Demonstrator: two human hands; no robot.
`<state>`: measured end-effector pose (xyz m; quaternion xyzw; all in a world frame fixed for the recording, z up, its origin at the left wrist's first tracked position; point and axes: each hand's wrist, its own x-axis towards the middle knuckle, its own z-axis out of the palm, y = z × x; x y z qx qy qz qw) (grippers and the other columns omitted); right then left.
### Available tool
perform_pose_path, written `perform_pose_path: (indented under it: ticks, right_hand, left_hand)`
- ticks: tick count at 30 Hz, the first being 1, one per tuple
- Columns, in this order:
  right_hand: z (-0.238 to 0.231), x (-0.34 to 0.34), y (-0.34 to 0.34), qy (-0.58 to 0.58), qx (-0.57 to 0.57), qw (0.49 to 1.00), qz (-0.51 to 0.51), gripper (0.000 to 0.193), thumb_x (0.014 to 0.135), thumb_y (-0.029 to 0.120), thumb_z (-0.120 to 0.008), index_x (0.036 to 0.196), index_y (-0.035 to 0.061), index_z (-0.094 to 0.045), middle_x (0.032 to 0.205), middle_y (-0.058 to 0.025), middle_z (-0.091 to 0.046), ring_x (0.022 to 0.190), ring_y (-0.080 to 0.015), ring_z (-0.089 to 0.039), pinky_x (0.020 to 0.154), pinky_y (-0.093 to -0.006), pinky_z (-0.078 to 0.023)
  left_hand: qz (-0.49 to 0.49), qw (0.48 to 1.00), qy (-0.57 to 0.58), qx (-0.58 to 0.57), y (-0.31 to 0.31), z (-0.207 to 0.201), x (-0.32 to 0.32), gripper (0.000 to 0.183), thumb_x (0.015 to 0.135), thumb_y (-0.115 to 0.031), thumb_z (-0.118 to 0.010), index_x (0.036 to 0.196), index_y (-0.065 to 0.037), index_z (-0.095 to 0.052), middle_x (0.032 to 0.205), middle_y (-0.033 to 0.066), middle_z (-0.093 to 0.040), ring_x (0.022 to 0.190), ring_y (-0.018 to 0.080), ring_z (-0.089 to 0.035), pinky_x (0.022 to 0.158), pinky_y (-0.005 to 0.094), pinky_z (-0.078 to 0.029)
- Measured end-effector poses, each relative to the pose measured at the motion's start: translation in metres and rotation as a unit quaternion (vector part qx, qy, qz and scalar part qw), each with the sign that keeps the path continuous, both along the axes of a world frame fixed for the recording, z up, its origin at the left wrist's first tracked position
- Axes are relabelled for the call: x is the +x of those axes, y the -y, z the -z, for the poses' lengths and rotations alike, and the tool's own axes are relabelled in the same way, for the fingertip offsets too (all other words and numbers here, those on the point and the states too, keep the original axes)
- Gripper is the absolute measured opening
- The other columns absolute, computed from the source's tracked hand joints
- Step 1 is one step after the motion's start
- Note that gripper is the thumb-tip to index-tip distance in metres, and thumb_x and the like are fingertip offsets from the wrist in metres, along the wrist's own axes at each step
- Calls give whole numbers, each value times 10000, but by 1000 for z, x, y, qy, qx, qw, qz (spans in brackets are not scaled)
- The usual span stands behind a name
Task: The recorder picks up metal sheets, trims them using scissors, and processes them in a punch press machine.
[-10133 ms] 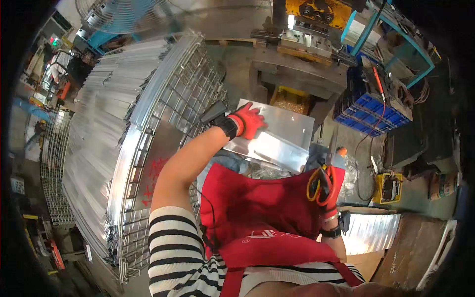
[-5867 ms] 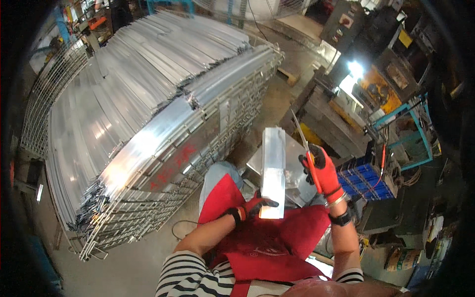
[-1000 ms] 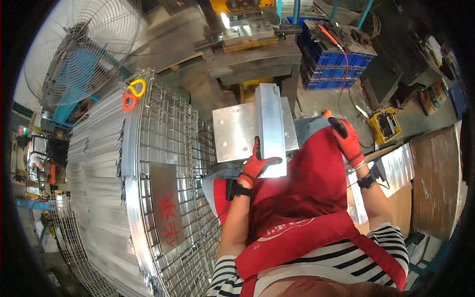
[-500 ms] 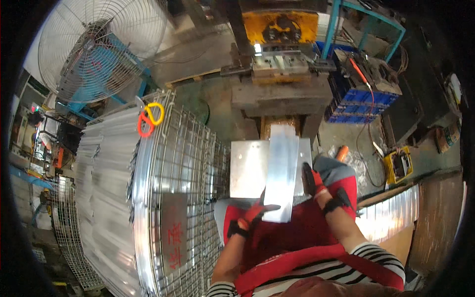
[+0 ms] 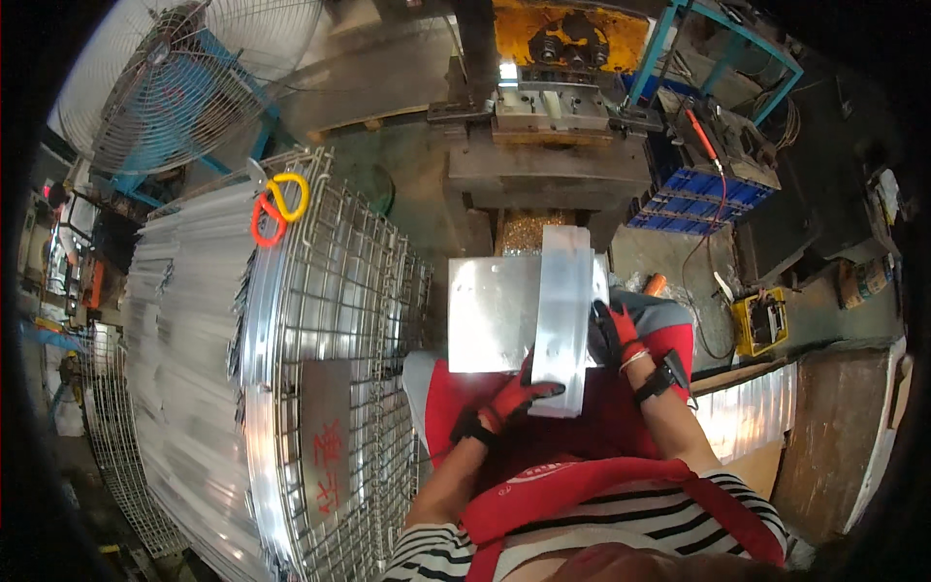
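A long, shiny metal strip [image 5: 562,320] with a lengthwise edge line lies over my lap, its far end pointing toward the machine. My left hand [image 5: 519,396], in a red and black glove, grips its near left side, fingers reaching over the top face. At the strip's right edge, about midway along, is my right hand [image 5: 615,332], gloved the same way, with its fingers bent against that edge. Its fingertips are partly hidden. Under the strip sits a flat, bright metal plate [image 5: 490,315], resting across my thighs.
Ahead stands a press machine [image 5: 553,107] with an orange part. On the left, a wire cage [image 5: 339,320] holds stacked metal strips, with scissors [image 5: 279,209] on its rim. A large fan [image 5: 160,78] stands behind. Blue crates [image 5: 698,199] and a yellow toolbox [image 5: 761,320] are at right.
The strip has turned slightly, and its right side face shows more. My right hand has come in against its right edge. My left hand still holds the near end. The whole view has shifted a little.
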<state>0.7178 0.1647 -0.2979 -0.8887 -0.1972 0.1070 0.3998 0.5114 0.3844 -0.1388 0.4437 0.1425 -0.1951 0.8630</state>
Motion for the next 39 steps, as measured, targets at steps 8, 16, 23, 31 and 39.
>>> perform_pose_path:
  ticks: [8, 16, 23, 31, 39]
  right_hand:
    - [-184, -52, -42, 168, 117, 978, 40, 416, 744, 135, -626, 1124, 26, -497, 1112, -145, -503, 1061, -294, -461, 893, -347, -376]
    - [-219, -120, -43, 80, 320, 943, 38, 376, 745, 28, -575, 1113, 14, -500, 1098, -123, -520, 1043, -252, -486, 910, -328, -371]
    - [-216, -119, -55, -130, 359, 924, 4, 362, 793, 80, -581, 1139, 13, -496, 1050, -72, -566, 924, -120, -546, 804, -238, -423]
    - [-232, -127, -83, -158, 217, 963, 3, 388, 794, 197, -609, 1147, 80, -500, 797, -42, -590, 658, -109, -521, 604, -265, -439]
    - [-202, -102, -72, -132, 244, 957, 88, 355, 774, 30, -579, 1115, -31, -498, 998, -55, -568, 884, -96, -514, 780, -229, -418]
  left_hand:
    - [15, 707, 0, 707, 13, -71, -23, 678, 648, -548, -629, 1082, -52, -469, 1014, 181, -491, 898, 357, -516, 720, 424, -435]
    - [-180, 757, 60, 626, 8, -16, -29, 370, 714, -339, -647, 893, -58, -484, 790, 122, -516, 698, 228, -535, 601, 356, -429]
    - [-294, 913, 37, 280, 2, -9, -20, 339, 744, -173, -681, 622, -106, -372, 573, -65, -318, 511, 61, -280, 457, 245, -302]
    - [-323, 917, 115, 203, 7, 9, -32, 210, 774, -121, -646, 712, -109, -445, 597, -63, -424, 493, 30, -358, 421, 199, -300]
    - [-190, 829, 189, 491, -9, -52, -27, 436, 742, -203, -644, 1125, -51, -504, 1052, 134, -533, 1021, 261, -503, 900, 328, -384]
